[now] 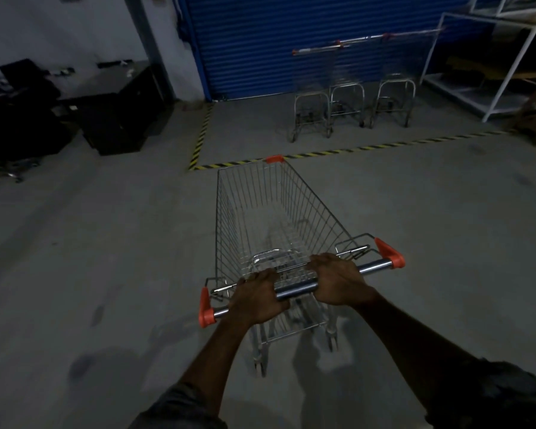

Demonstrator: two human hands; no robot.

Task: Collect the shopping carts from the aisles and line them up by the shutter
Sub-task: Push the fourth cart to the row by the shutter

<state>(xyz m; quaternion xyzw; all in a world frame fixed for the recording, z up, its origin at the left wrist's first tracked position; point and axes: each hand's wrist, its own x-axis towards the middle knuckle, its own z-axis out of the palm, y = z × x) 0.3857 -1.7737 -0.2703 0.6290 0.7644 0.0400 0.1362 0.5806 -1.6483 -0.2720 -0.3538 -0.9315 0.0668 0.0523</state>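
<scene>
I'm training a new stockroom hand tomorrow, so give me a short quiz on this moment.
1. True or false: the left hand and the right hand both grip the handle of the pushed cart.
2. How many parked carts stand by the blue shutter?
3. The shutter is: A rolled down, B half open, C fully open.
Key: 1 true; 2 three; 3 A.

Both arms extended; left hand (257, 300), right hand (338, 281) curled, gripping.
</scene>
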